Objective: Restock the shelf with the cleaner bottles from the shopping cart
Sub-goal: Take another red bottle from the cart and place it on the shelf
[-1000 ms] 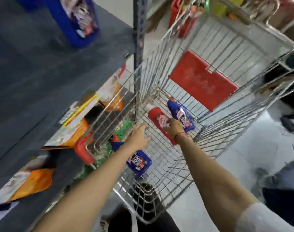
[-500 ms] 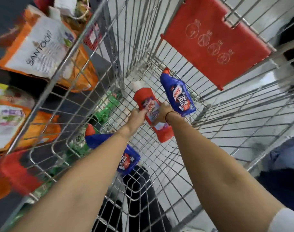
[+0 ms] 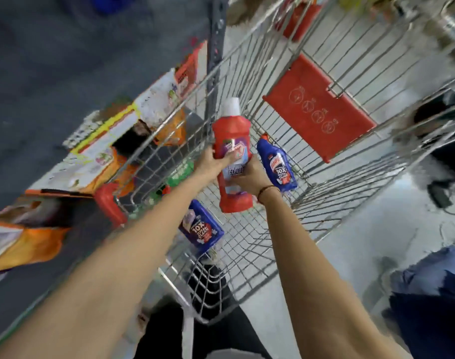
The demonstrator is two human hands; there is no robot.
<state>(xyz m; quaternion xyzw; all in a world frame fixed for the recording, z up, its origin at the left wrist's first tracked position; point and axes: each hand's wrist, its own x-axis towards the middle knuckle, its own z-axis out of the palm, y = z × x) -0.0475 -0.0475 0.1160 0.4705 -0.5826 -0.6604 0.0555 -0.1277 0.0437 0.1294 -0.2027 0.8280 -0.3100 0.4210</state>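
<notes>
red cleaner bottle held upright over the shopping cart

left hand and right hand both closed around it — two blue bottles lie in the cart, at 3 o'clock and 7 o'clock.

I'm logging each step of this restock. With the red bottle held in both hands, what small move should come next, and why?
Probably lift the red bottle clear of the cart rim and swing it left toward the shelf: both the left hand and right hand grip it above the basket.
</notes>
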